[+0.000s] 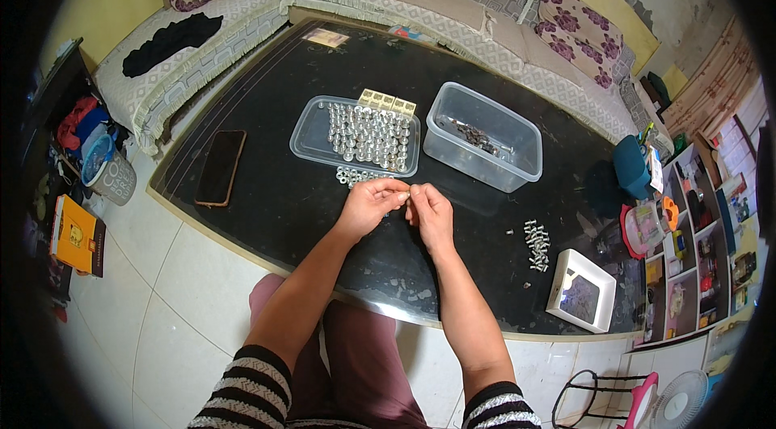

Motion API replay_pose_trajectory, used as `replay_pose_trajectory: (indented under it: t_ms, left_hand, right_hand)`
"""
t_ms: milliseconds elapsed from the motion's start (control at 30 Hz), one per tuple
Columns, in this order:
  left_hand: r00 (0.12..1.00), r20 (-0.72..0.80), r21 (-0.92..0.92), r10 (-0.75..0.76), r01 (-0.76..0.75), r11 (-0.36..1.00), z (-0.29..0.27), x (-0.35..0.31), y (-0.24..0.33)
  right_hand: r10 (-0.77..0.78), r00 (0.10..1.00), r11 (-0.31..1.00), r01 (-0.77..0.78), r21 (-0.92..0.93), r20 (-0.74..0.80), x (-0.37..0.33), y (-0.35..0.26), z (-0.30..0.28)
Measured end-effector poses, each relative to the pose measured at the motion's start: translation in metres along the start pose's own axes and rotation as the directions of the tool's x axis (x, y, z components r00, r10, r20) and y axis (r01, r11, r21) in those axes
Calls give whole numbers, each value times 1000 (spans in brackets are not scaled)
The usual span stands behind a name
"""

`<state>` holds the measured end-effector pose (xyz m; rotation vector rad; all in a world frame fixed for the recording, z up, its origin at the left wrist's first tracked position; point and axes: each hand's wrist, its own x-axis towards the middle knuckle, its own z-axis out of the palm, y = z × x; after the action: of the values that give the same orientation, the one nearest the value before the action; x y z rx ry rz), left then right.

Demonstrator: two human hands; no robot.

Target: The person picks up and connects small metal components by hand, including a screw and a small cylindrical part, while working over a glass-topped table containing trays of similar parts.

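My left hand (373, 207) and my right hand (431, 215) meet over the black table, fingertips pinched together on something too small to make out. Just beyond them lies a clear plastic lid (303, 142) bearing rows of small shiny metal pieces (368, 138). A cluster of metal nuts (353, 176) sits on the table at the lid's near edge, partly hidden by my left hand. To the right of the lid stands a clear plastic tub (521, 138) with dark and silvery small metal parts (477, 136) inside. Bolts (536, 245) lie in a pile right of my right hand.
A phone (221, 168) rests on the table's left side. Yellowish square pieces (386, 101) lie at the lid's far edge. A white open box (602, 283) is at the right, near a teal container (632, 168). A patterned sofa (461, 13) runs behind the table (267, 98).
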<state>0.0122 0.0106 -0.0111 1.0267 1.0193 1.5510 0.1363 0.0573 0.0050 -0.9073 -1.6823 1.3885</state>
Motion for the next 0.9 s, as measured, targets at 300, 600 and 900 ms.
replay_pose_trajectory:
  t_ms: [300, 600, 900]
  left_hand:
    - [1000, 7, 2, 1, -1, 1000, 2, -1, 2]
    - [1000, 12, -15, 18, -17, 1000, 2, 0, 1]
    - [999, 30, -20, 11, -11, 1000, 3, -1, 2]
  right_hand:
    - [-58, 997, 996, 55, -66, -46, 0, 4, 1]
    - [-12, 999, 997, 9, -72, -43, 0, -1, -1]
    - [-23, 999, 996, 20, -87, -33, -1, -1, -2]
